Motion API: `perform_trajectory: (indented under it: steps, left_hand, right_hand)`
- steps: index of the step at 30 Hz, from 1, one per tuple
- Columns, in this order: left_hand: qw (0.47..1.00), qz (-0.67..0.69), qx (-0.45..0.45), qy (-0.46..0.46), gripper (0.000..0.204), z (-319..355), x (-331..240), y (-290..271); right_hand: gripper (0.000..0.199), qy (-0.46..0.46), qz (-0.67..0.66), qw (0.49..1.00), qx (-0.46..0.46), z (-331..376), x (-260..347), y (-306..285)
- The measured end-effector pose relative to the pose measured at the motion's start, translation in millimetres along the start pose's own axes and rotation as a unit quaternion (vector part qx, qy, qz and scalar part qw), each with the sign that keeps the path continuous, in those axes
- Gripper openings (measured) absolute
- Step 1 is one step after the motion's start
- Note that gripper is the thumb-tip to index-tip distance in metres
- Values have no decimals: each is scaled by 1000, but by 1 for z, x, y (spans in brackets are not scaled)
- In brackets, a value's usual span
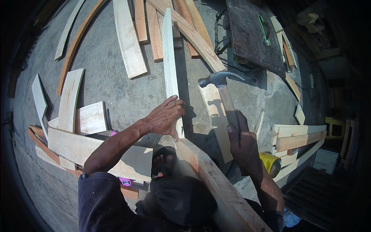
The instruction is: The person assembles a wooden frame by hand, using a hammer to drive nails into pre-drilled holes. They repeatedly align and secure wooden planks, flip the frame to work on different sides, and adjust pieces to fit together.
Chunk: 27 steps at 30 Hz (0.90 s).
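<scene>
My left hand point(164, 117) is wrapped round the near end of a long, narrow pale board point(169, 58), which points away from me. This end meets the end of a thick wooden beam point(220, 181) that runs toward my lower right. A small, thin dark thing, too small to make out, shows at the board's side just past my fingers. My right hand point(244, 143) is closed round the wooden handle of a claw hammer point(216, 80). The hammer's head is apart from the narrow board, to its right, and its shadow falls on a short pale plank point(220, 131).
Several loose planks point(129, 42) lie on the concrete floor ahead. More boards point(100, 149) are at left, near a pink tape measure point(125, 181). At far right stands a dark flat-topped table point(253, 34). A yellow can point(269, 163) sits beside stacked boards point(299, 141).
</scene>
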<state>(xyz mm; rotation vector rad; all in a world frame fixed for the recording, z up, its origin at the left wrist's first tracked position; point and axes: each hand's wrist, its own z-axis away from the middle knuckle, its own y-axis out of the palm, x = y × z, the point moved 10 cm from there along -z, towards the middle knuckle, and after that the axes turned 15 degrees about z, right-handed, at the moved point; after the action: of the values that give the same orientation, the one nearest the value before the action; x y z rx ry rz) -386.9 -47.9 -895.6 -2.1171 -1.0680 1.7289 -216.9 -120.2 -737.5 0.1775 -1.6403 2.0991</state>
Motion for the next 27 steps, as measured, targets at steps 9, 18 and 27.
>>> perform_trajectory:
  steps: [9,18,27]
  left_hand:
    - [994,20,31,-107,148,18,3,-10]
    - [994,49,-45,-84,152,48,4,-20]
    - [991,46,-26,-124,147,50,2,-22]
  right_hand:
    - [48,85,-16,995,40,15,11,-12]
    - [43,-1,163,967,197,24,33,25]
    - [50,50,19,999,12,7,44,-16]
